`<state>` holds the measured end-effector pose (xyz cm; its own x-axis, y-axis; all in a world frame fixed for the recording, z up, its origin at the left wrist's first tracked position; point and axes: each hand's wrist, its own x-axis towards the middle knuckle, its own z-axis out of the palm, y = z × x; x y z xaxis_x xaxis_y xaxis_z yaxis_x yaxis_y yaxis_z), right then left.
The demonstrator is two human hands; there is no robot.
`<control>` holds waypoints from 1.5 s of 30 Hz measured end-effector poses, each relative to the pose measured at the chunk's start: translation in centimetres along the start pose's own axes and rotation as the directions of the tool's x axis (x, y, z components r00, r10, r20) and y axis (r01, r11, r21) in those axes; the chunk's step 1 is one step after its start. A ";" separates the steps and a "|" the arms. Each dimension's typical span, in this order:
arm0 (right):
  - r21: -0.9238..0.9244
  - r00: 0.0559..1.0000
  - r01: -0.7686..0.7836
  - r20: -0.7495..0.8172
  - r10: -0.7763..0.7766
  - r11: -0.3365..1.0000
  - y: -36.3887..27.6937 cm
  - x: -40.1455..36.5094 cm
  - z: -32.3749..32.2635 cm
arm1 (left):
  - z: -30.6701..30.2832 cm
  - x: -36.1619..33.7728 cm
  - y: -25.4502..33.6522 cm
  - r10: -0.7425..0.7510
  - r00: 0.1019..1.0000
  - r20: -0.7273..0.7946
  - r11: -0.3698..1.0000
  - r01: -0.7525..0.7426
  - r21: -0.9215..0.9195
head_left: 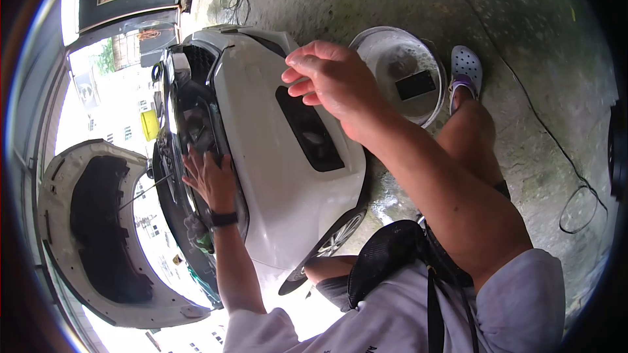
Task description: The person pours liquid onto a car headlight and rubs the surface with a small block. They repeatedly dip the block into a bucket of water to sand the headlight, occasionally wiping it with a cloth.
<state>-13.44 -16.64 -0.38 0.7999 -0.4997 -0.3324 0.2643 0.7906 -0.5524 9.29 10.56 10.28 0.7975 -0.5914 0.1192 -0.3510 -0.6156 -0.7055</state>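
My left hand (210,182), with a dark band on its wrist, lies with fingers spread on the dark front section of a white car (261,150). Above the car's pale bumper, my right hand (330,82) hangs in the air. Its fingers are loosely bent and slightly apart, and nothing shows between them. A black recessed panel (313,136) in the bumper is just below this hand. The car's hood (55,180) stands raised at the left, with a thin rod (145,193) by it.
A white bucket (439,91) with murky liquid and a dark rectangular object (415,85) stands beside my foot in a clog (466,65). A black cable (523,88) runs over the concrete floor. A car wheel (337,235) and a yellow object (150,125) are in view.
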 end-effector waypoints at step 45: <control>-0.014 0.998 -0.022 -0.053 0.021 1.000 0.0 0.1 0.3 | 0.4 -2.2 -0.8 0.024 1.000 -0.007 0.998 -0.024 -0.049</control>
<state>-13.22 -16.54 -0.20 0.7755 -0.5008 -0.3844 0.2387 0.7963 -0.5559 8.06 12.54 10.26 0.7854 -0.6096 0.1073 -0.3940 -0.6261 -0.6729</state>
